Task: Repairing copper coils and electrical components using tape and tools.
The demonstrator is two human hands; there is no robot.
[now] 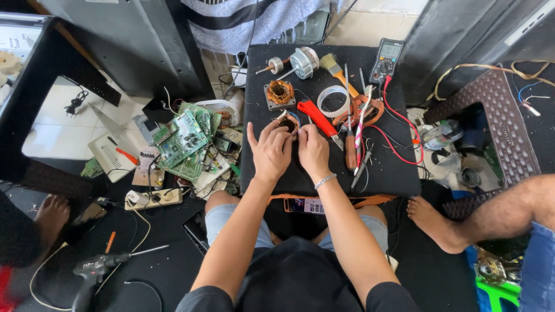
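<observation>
Both my hands meet over a small copper-wound motor coil on a black work board. My left hand grips its left side with the thumb raised. My right hand, with a silver bracelet at the wrist, pinches the coil's right side; most of the coil is hidden by my fingers. Just right of my hands lie a red-handled cutter and a brown-handled screwdriver. A second copper stator sits further back.
On the board are a small motor, a paint brush, a tape ring, a multimeter with red leads. Green circuit boards pile at the left. A power strip and drill lie on the floor. Other persons' bare feet flank me.
</observation>
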